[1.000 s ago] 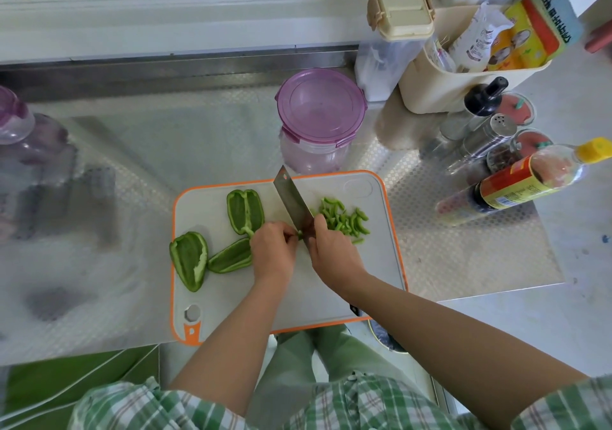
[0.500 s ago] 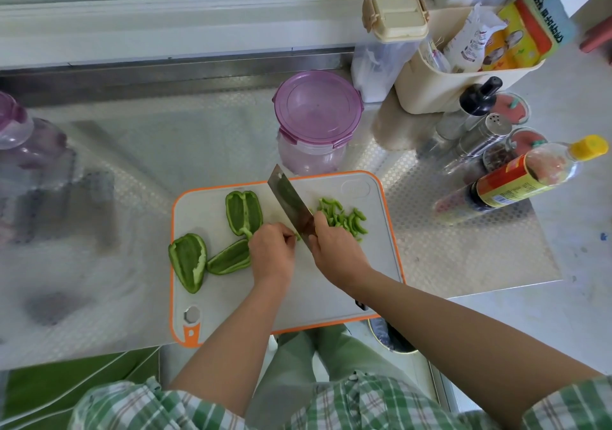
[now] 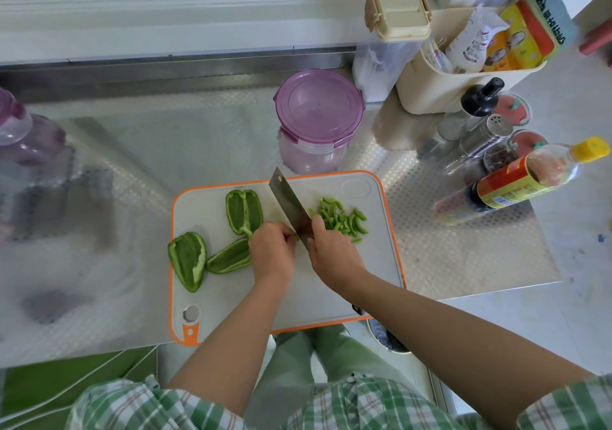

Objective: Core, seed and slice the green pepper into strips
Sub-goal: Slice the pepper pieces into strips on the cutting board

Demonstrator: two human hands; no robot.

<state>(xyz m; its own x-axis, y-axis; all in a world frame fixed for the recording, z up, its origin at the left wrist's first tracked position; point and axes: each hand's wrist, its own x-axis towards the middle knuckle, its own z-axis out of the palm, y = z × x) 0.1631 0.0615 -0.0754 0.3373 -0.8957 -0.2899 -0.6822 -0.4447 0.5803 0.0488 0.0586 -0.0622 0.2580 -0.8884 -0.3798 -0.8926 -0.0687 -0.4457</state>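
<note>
1. Pepper is all on the orange-rimmed cutting board [image 3: 331, 297]. Three big pepper pieces lie inner side up on its left half: far piece [image 3: 244, 211], left piece [image 3: 187, 260] and middle piece [image 3: 229, 260], which is just beside the left one
2. Cut strips [image 3: 341, 220] are heaped to the right of the blade, so slicing looks approx a quarter done
3. Right hand [image 3: 334, 257] grips the cleaver [image 3: 291, 207] at the blade heel, fingers wrapped round the handle. One finger looks to lie along the blade side; can't be sure. Blade tip points away toward the purple-lidded tub [image 3: 319, 108]
4. Left hand [image 3: 273, 250] sits just left of the blade, fingers bunched & curled under, knuckles toward the steel. It pins the piece being cut [image 3: 297, 236]; only a green sliver shows, the rest is hidden under the hand
5. Handling, my guess: the pieces are light, crisp & springy. Skin side is waxy and likely to slip; flesh side gives the edge more bite. Curved walls may rock, so press each one flat first
6. Hold each piece from above w/ fingertips tucked back, well behind the cut line. Take the piece nearest the blade next
7. Risk: the knuckles are v. close to the blade
8. Sauce bottle [image 3: 516, 184] lies on its side on the steel counter [image 3: 198, 151], well apart from the board
</note>
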